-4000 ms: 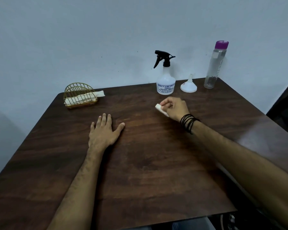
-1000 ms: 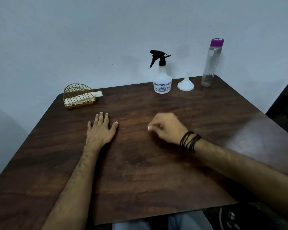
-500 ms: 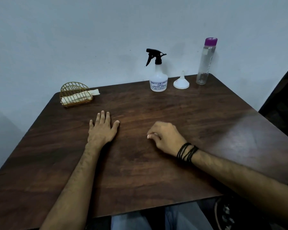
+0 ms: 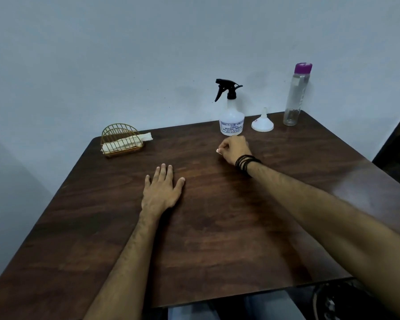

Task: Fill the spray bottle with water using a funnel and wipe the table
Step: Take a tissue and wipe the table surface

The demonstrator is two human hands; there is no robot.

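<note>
A white spray bottle [image 4: 231, 122] with a black trigger head stands at the far edge of the dark wooden table [image 4: 217, 227]. To its right a white funnel [image 4: 262, 123] rests mouth-down. Just in front of the spray bottle my right hand [image 4: 233, 149] is closed on a small white tissue [image 4: 218, 151] pressed to the tabletop; only a corner of the tissue shows. My left hand [image 4: 162, 190] lies flat on the table with fingers spread, holding nothing.
A clear water bottle [image 4: 296, 95] with a purple cap stands at the far right corner against the wall. A gold wire holder [image 4: 121, 140] with white tissues sits at the far left. The table's near edge is above my legs.
My right hand with the tissue has slid from the middle of the table away from me, to just in front of the spray bottle. My left hand has stayed flat in place.
</note>
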